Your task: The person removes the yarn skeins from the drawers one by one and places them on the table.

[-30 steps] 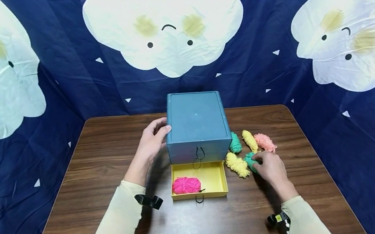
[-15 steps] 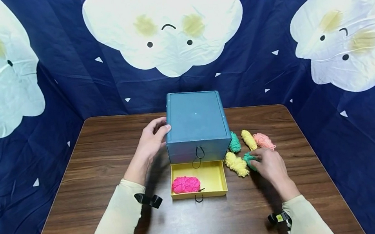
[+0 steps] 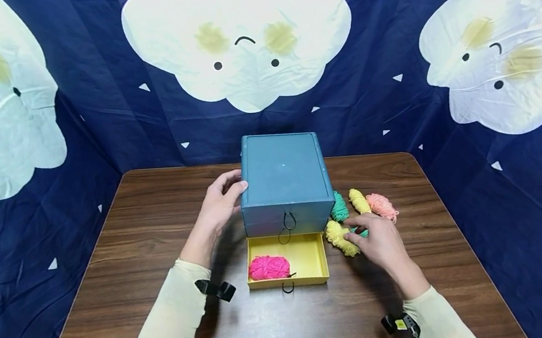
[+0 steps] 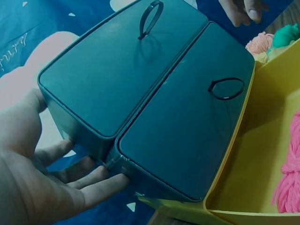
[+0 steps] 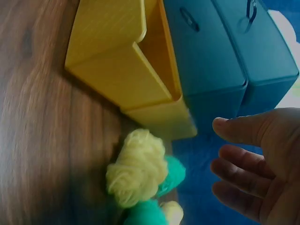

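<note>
A blue-green drawer box stands on the table, its yellow bottom drawer pulled out. Inside the drawer lies a pink yarn skein. At the left side of the box my left hand rests its fingers and thumb against the wall. My right hand hovers over the yarn to the right, fingers apart and holding nothing in the right wrist view. Beneath its fingertips are a yellow skein and a green skein, the latter partly hidden by the hand.
Behind the right hand lie another green skein against the box, a second yellow skein and a salmon-pink skein. Black loop handles stick out from the drawer fronts. Dark blue cloth with clouds surrounds the wooden table.
My right hand has come away from the nearer green skein, moving left toward the yellow one; that green skein stays on the table. My left hand keeps its place on the box.
</note>
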